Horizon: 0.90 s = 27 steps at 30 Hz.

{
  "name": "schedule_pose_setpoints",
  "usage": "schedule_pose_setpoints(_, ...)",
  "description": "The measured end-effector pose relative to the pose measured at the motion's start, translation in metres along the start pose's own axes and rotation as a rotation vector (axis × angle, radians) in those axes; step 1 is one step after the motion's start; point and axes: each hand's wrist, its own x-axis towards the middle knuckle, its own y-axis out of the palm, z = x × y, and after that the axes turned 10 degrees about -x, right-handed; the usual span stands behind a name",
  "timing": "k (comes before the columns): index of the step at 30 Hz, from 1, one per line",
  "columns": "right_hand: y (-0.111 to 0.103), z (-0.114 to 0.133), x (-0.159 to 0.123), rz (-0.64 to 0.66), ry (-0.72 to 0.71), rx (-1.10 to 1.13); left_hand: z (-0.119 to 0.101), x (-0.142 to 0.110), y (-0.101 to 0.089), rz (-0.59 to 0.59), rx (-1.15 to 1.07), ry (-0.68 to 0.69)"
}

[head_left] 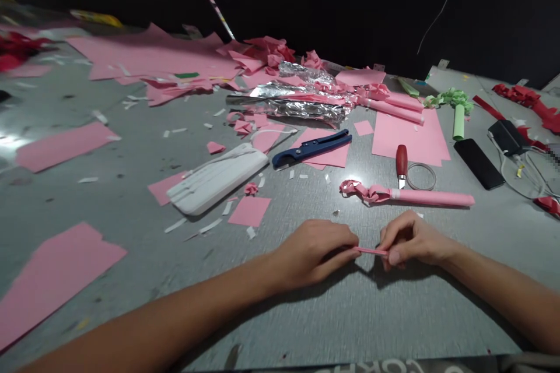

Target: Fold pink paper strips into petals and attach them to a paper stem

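Between my two hands, just above the grey table, runs a narrow strip of pink paper, seen nearly edge-on. My left hand pinches its left end, and the fingers of my right hand are closed on its right end. Beyond them lies a pink paper tube with a curled paper tip at its left. A red-handled knife and a grey wire ring rest right behind the tube. Left of my hands is a small pink paper square.
A white foam-like block and blue cutters lie mid-table among pink and white scraps. Crumpled foil and pink sheets spread along the back. To the right are a green paper tube, a phone and cables.
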Motion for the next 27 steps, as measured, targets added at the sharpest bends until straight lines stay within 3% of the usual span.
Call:
schedule_pose_setpoints(5, 0.004, 0.003, 0.000, 0.130, 0.110, 0.099, -0.001, 0.000, -0.001, -0.008, 0.141, 0.102)
schedule_pose_setpoints(12, 0.005, 0.003, 0.002, 0.152, 0.084, 0.169, -0.001, 0.000, 0.000, -0.024, 0.224, 0.151)
schedule_pose_setpoints(19, 0.010, 0.000, 0.004, -0.022, -0.027, 0.249, 0.000, -0.005, 0.003, -0.080, 0.150, 0.031)
schedule_pose_setpoints(27, 0.012, -0.001, 0.005, -0.043, 0.007, 0.208, 0.002, -0.006, 0.005, -0.039, 0.093, -0.003)
